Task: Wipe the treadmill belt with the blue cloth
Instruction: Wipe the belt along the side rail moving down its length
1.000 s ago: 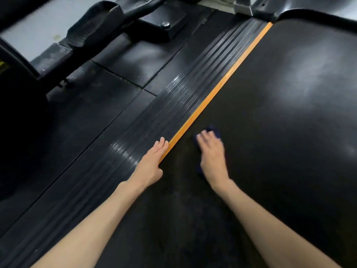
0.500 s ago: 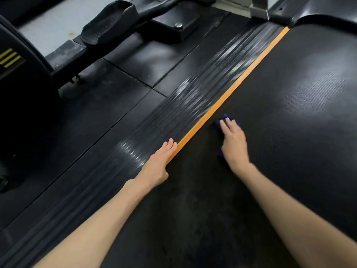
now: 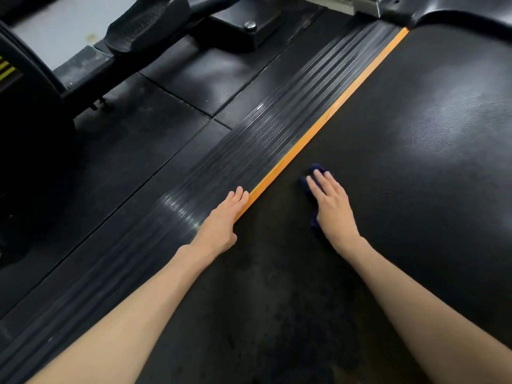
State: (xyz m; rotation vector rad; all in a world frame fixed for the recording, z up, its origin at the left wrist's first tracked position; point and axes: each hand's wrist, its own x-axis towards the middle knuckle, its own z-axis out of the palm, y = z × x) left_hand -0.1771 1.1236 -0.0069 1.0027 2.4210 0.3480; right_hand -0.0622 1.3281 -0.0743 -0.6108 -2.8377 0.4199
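Observation:
The black textured treadmill belt (image 3: 415, 162) fills the right half of the head view. My right hand (image 3: 333, 206) lies flat on it, palm down, pressing the blue cloth (image 3: 315, 171); only the cloth's edges show past the fingertips and beside the palm. My left hand (image 3: 223, 220) rests flat on the ribbed black side rail (image 3: 243, 151), its fingers touching the orange strip (image 3: 318, 134) along the belt's left edge, and it holds nothing.
Left of the rail lie black rubber floor mats (image 3: 171, 128). Beyond them stands another exercise machine with a foot pedal (image 3: 138, 31) and a dark housing (image 3: 27, 134) at the far left. The treadmill's front hood (image 3: 457, 9) curves across the top right.
My right hand has slid the cloth forward along the belt, away from me and slightly right. The left hand has stayed on the rail. The view has shifted forward.

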